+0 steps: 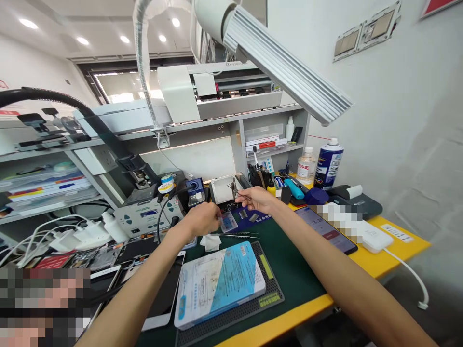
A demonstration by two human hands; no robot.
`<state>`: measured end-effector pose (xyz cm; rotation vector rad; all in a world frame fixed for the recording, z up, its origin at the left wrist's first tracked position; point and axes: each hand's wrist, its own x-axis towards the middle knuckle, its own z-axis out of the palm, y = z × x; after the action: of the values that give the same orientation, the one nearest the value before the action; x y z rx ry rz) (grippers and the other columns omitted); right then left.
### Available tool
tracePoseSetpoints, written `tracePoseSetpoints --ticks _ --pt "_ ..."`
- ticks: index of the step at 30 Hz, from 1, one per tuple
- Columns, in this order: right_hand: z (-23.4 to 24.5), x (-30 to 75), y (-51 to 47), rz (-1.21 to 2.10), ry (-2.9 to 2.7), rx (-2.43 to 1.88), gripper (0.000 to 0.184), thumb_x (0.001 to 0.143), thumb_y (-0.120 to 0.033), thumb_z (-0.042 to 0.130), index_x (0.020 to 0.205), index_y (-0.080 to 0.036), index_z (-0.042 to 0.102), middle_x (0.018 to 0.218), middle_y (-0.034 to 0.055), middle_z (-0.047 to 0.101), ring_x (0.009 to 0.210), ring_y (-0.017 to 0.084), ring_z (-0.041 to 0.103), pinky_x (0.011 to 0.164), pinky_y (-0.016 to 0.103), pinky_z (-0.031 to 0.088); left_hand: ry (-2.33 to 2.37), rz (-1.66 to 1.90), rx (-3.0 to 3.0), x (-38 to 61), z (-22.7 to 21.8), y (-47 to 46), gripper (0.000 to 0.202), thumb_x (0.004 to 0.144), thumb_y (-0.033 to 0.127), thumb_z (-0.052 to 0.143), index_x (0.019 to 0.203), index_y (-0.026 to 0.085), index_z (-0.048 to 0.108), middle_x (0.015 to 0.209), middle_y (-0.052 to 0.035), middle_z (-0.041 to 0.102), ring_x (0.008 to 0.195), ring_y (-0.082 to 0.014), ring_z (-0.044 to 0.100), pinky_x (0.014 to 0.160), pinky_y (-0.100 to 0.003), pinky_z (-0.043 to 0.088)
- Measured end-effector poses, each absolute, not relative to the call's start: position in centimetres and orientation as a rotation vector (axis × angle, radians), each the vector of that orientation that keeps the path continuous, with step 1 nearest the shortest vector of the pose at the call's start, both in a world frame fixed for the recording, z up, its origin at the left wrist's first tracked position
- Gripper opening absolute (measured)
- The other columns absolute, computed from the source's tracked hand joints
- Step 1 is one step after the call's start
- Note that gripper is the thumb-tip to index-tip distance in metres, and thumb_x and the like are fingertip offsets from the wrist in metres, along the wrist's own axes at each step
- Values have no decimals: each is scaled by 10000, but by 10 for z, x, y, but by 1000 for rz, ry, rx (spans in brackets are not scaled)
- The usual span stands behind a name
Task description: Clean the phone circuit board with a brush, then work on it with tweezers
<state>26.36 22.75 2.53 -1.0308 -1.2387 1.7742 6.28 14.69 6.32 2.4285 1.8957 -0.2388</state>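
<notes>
My left hand (203, 219) is closed, its fingertips at the edge of a small clear plastic case (228, 222) at the back of the green mat (289, 260). Close by, my right hand (256, 199) pinches a bundle of thin dark pieces (233, 189) whose ends fan upward; their exact kind is too small to make out. Below both hands lies a blue and white flat box (222, 282), resting on a dark perforated pad (273, 284). A crumpled white tissue (210, 242) sits just under my left hand.
Phones and tablets crowd the left, with a grey control unit (148, 217) behind them. To the right are a lit phone (325, 231), a white power strip (372, 236), a spray can (328, 164) and a clear bottle (306, 166). A lamp (285, 62) hangs overhead.
</notes>
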Motion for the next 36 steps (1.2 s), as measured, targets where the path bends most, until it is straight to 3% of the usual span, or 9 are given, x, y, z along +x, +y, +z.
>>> tracePoseSetpoints --ticks 4,15,21,25,28,33,36 --pt "34 274 223 1809 -1287 -982 160 949 -208 627 830 -103 652 740 52 742 468 63 588 332 156 395 1638 -306 2508 66 51 134 272 935 378 633 1103 165 654 1100 -67 673 993 -202 652 885 -416 552" --pt "54 297 207 1860 -1497 -993 154 932 -221 650 893 -73 668 624 22 666 382 64 535 257 144 339 1606 -183 2658 73 26 131 248 951 377 608 1057 157 654 1076 -65 671 976 -195 650 882 -413 549" --pt "60 309 206 1828 -1595 -993 198 904 -248 688 955 -57 693 609 15 654 351 58 510 244 136 328 1677 43 2668 70 42 111 213 958 352 589 978 149 648 997 -47 671 907 -178 642 846 -389 535" --pt "66 317 202 1801 -1647 -983 223 906 -275 687 969 -61 703 579 -2 638 319 34 454 248 120 312 1740 222 2633 55 65 74 135 937 251 520 913 206 645 967 -33 678 909 -204 635 779 -342 478" --pt "68 318 198 1798 -1685 -979 250 892 -300 703 949 -57 711 564 -10 618 306 16 414 247 109 277 1811 298 2551 34 80 40 170 932 315 495 901 243 645 948 -29 675 850 -214 632 707 -327 436" --pt "64 313 188 1831 -1750 -968 277 852 -332 737 929 -66 720 549 -9 613 303 18 413 247 107 260 1914 387 2389 -1 83 4 198 939 374 468 906 250 619 937 -32 656 846 -224 612 719 -327 414" --pt "58 309 179 1892 -1771 -947 274 832 -364 743 871 -95 706 539 -13 617 294 30 434 242 113 266 1907 432 2283 -14 75 -4 220 962 394 426 889 243 569 800 -5 630 722 -195 576 658 -307 397"
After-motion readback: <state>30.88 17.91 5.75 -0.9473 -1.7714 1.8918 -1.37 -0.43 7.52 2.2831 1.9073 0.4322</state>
